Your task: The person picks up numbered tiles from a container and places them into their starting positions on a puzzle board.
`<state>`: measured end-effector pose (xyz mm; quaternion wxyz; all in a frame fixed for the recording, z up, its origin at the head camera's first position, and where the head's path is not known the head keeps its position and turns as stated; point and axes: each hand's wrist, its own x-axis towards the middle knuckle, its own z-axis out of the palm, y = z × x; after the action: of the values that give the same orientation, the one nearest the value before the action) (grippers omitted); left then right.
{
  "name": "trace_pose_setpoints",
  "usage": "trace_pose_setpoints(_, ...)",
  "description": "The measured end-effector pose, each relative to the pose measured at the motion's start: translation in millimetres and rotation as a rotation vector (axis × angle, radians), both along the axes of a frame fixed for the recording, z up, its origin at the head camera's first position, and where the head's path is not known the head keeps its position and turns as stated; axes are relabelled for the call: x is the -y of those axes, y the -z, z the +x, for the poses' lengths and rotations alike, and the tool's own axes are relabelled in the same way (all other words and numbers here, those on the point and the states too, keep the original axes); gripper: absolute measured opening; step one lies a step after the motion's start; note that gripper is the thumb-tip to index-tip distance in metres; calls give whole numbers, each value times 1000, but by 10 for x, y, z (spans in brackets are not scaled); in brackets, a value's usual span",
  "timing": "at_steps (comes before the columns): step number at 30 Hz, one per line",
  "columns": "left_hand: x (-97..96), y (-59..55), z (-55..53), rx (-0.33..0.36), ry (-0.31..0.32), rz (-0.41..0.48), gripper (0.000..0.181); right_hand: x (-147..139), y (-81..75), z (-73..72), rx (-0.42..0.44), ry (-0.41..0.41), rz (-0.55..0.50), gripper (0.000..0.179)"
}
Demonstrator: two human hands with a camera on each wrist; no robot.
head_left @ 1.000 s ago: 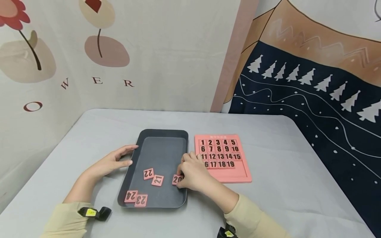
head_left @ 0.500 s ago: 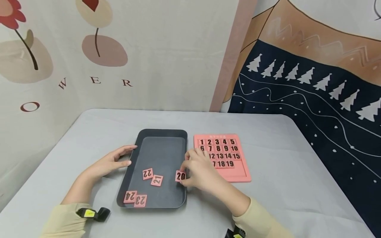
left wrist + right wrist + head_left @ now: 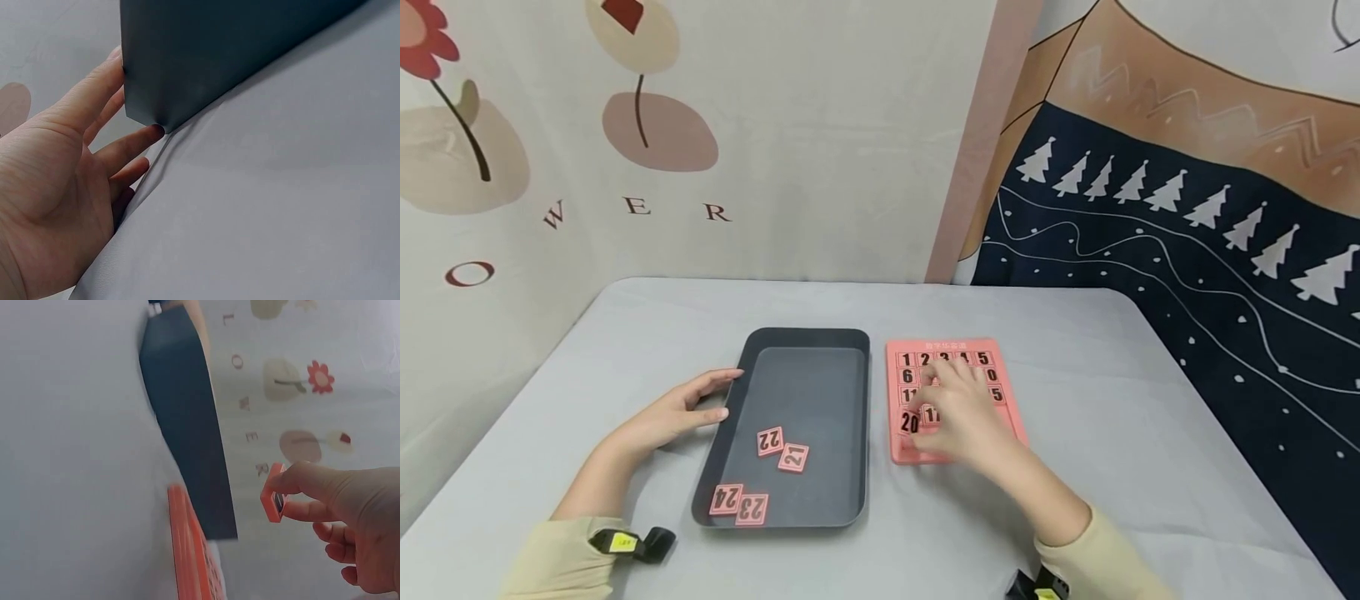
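Between thumb and fingertips my right hand [image 3: 968,417] pinches a small pink number tile marked 20 [image 3: 910,423]. In the right wrist view the tile [image 3: 274,495] shows edge-on, above the pink number puzzle board [image 3: 181,544]. On that board [image 3: 983,344], rows of numbered tiles fill the upper part, some hidden behind the hand. My left hand [image 3: 673,412] has its fingers extended at the left side of a dark grey tray [image 3: 808,336]. Its fingertips meet the tray wall [image 3: 187,62] in the left wrist view.
Inside the tray lie loose tiles 22 [image 3: 770,442] and 21 [image 3: 793,457], with 24 [image 3: 726,499] and 23 [image 3: 751,509] at its near left corner. A white cloth covers the table [image 3: 1075,350]. Printed curtains [image 3: 812,167] hang behind it.
My right hand has lifted tile 20 out of the tray and carried it right, over the lower left of the board. The left hand stays by the tray.
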<state>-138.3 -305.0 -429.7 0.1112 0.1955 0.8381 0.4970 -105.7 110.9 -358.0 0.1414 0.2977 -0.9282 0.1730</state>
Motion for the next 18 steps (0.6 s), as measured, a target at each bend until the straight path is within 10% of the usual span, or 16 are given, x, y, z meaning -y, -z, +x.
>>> trace_pose_setpoints(18,10,19,-2,-3,1,6,57,-803,83,-156,28,83,144,30)
